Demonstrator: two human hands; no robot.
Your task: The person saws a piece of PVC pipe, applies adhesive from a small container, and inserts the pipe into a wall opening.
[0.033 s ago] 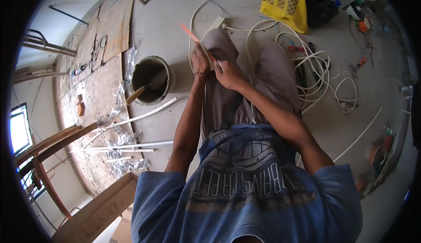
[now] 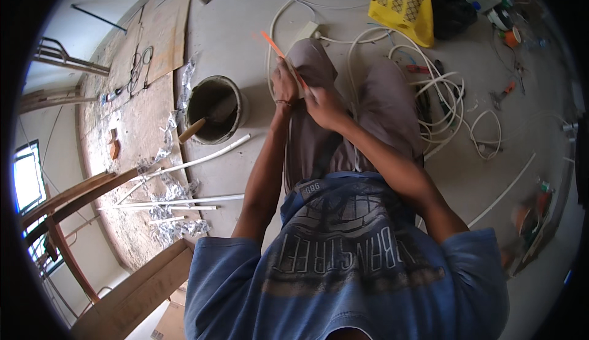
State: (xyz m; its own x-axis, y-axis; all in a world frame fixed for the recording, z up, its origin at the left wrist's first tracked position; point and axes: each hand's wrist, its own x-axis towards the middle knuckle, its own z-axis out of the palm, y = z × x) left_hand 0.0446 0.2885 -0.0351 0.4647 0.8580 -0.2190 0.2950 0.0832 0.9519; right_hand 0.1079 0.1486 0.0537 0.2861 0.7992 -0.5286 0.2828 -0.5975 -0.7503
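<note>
A thin, straight orange strip (image 2: 272,43) slants across my left knee, its far end blurred. My left hand (image 2: 284,85) is closed around its middle. At the near end, my right hand (image 2: 326,108) grips it with thumb and fingers, close beside the left. What kind of strip it is I cannot make out. Just beyond my left knee lies a white block-shaped socket (image 2: 308,31) joined to a white cable. More white cable (image 2: 451,94) lies in loose coils right of my right knee, over several hand tools.
A bucket (image 2: 240,110) holding a wooden-handled tool (image 2: 192,130) stands at my left. White conduit lengths (image 2: 202,201) and crumpled foil lie near boards (image 2: 132,174). Far right are a yellow bag (image 2: 402,11), a black bag (image 2: 453,11) and an orange-handled hammer (image 2: 504,93).
The whole view shifts slightly. The orange strip's far end has swung a little to the right, and my right hand has moved slightly along with it. Both hands keep their hold.
</note>
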